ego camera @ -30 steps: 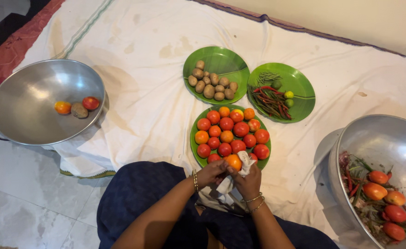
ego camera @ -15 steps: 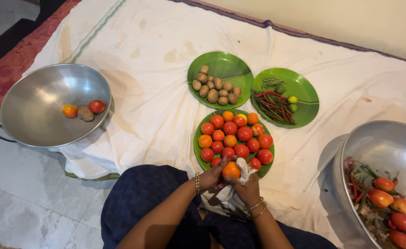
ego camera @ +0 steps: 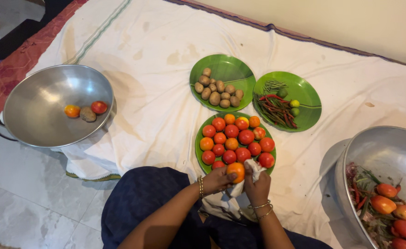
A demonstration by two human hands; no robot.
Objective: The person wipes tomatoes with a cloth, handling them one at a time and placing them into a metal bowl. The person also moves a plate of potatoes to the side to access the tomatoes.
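A white sheet [ego camera: 147, 92] is seen spread over the floor, serving as a work surface on which every vessel is set within reach of the seated person. Two large steel bowls are placed at its opposite edges: the left bowl [ego camera: 41, 120] holds only two tomatoes and one potato, while the right bowl [ego camera: 387, 157] is loaded with tomatoes mixed with chillies and leafy scraps. Between them, three green plates are grouped close together, apparently so that produce is kept sorted by kind. Small potatoes are gathered on the far plate [ego camera: 233, 69], red and green chillies with a few limes on the plate beside it [ego camera: 306, 90], and tomatoes are packed in rows on the near plate [ego camera: 198, 138].

At the near rim of that plate, an orange tomato [ego camera: 235, 171] is held up just above the person's lap. It is gripped by the left hand [ego camera: 216, 179], whose fingers are curled closed around its side. A white cloth [ego camera: 253, 168] is pressed against the tomato by the right hand [ego camera: 258, 186], its fingers bunched shut on the fabric, seemingly so that the skin can be wiped; the cloth's loose end hangs down between the wrists.
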